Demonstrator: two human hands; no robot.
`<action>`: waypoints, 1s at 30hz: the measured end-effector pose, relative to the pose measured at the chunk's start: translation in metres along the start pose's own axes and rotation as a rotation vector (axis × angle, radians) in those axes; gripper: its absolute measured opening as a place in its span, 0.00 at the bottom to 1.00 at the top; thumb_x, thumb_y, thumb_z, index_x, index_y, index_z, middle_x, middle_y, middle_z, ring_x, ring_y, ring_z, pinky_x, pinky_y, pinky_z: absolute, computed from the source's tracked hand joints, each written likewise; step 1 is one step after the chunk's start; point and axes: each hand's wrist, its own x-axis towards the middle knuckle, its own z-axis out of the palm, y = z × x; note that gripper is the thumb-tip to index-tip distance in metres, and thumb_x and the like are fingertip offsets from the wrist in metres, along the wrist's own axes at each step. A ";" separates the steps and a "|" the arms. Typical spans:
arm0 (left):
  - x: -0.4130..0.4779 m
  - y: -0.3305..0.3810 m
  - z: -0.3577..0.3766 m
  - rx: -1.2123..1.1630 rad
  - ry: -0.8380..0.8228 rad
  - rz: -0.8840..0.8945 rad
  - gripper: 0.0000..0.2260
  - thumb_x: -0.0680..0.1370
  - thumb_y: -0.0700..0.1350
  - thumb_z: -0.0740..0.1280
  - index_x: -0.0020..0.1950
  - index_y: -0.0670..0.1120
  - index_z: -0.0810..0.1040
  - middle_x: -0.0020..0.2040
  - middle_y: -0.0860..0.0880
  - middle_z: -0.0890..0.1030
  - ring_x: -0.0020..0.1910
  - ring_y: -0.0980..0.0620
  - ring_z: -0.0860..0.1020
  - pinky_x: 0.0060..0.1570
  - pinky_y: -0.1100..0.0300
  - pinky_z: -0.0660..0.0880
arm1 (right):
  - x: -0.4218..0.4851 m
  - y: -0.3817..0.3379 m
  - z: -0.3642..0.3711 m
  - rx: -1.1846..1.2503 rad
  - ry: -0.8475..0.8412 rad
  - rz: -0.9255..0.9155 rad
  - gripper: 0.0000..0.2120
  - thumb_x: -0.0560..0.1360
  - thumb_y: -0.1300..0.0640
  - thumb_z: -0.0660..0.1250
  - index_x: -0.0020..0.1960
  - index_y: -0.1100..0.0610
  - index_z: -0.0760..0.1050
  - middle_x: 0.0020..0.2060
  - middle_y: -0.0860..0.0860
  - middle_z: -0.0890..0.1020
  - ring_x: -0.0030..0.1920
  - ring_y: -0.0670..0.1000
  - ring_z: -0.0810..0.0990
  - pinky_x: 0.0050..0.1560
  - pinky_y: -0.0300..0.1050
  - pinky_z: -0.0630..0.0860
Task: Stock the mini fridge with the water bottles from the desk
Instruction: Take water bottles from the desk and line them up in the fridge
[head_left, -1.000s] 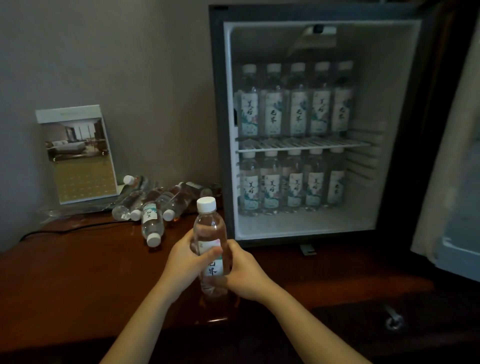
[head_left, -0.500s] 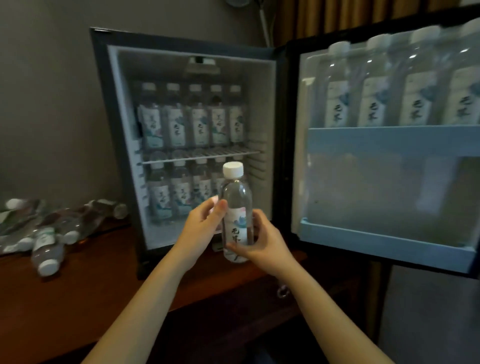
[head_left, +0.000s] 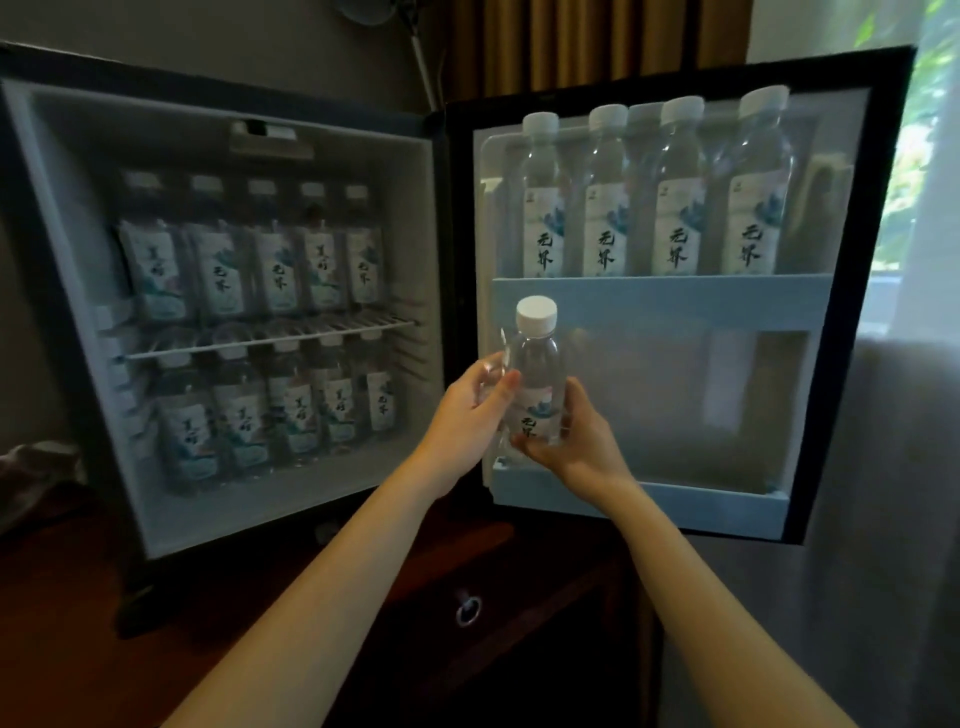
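While fridge shelves (head_left: 270, 338) at 9 o'clock and upper door rack (head_left: 660, 296) at 1 o'clock are stocked, one water bottle (head_left: 537, 374) is clamped by curled fingers of left hand (head_left: 462, 421) and right hand (head_left: 582, 447), at the seemingly unfilled lower door rack (head_left: 675, 501).

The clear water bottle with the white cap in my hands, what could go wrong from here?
The clear plastic water bottle, held upright by the left hand and right hand, could catch its base on the front lip of the pale blue lower door shelf and tip. Its white cap is near the upper door shelf, so lifting might knock it.
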 end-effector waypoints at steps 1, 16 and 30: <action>0.002 -0.003 0.000 0.039 0.000 -0.021 0.18 0.79 0.53 0.59 0.67 0.49 0.69 0.58 0.55 0.77 0.60 0.57 0.75 0.61 0.56 0.73 | 0.001 0.006 0.001 -0.002 -0.004 0.033 0.26 0.68 0.57 0.75 0.60 0.53 0.66 0.51 0.47 0.78 0.49 0.47 0.78 0.53 0.47 0.78; 0.009 -0.032 0.003 0.326 0.200 0.035 0.16 0.77 0.43 0.67 0.64 0.45 0.75 0.50 0.52 0.77 0.41 0.62 0.74 0.39 0.79 0.70 | 0.011 0.021 -0.001 -0.356 -0.218 0.114 0.22 0.70 0.48 0.71 0.61 0.54 0.73 0.52 0.51 0.81 0.50 0.50 0.79 0.51 0.49 0.78; -0.020 -0.056 -0.050 0.255 0.219 -0.088 0.08 0.77 0.39 0.65 0.51 0.51 0.79 0.46 0.52 0.80 0.49 0.52 0.79 0.50 0.59 0.77 | -0.018 0.021 0.031 -0.239 0.539 -0.199 0.19 0.65 0.64 0.64 0.56 0.65 0.71 0.48 0.57 0.74 0.50 0.53 0.72 0.51 0.42 0.70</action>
